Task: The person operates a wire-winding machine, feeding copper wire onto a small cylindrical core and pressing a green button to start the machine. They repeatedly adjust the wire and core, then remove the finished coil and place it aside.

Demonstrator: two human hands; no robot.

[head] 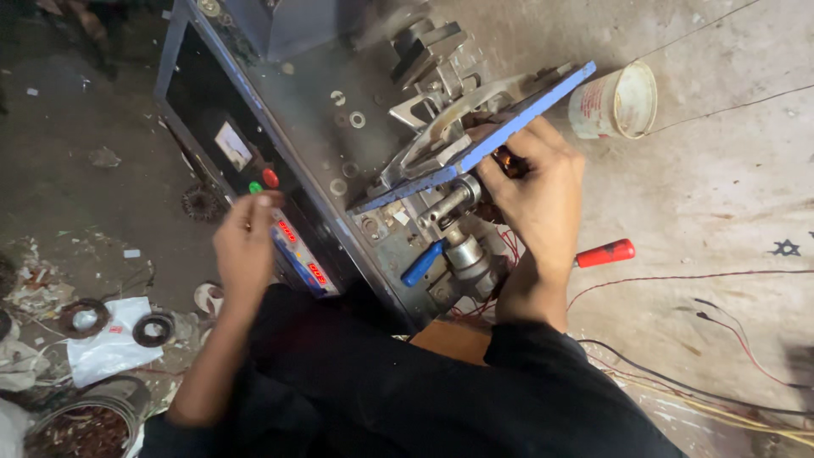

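Nearest the camera, the person's black sleeves and lap fill the bottom edge and hide whatever lies below them; only a corner of a brown block [454, 339] peeks out. At the lower left a round tin of scrap [80, 420] is cut off by the frame, and beside it two dark metal rings [153, 329] lie on a white plastic sheet [106, 348] amid litter that is too dim to sort out.

The left hand [246, 246] is loosely curled, its fingertips touching the machine's dark front panel [203, 102] just below a green button [254, 187] and a red button [270, 177], above a strip of glowing red digits [301, 254]. It holds nothing.

The right hand [543, 199] is closed around a small copper-coloured part [506, 161] tucked under a tilted blue plate [509, 127]; most of that part is hidden by the fingers and the plate. Just left of it a shiny steel shaft [449, 202] sticks out, with a blue lever handle [422, 263] below it. A red tool handle [604, 253] shows behind the wrist, its tip hidden.

The machine's grey metal top [314, 102] is scuffed and dotted with loose washers [357, 120]. Farther off, a white plastic cup [615, 102] lies on its side on the dusty concrete floor [721, 187], which thin wires [678, 280] cross.
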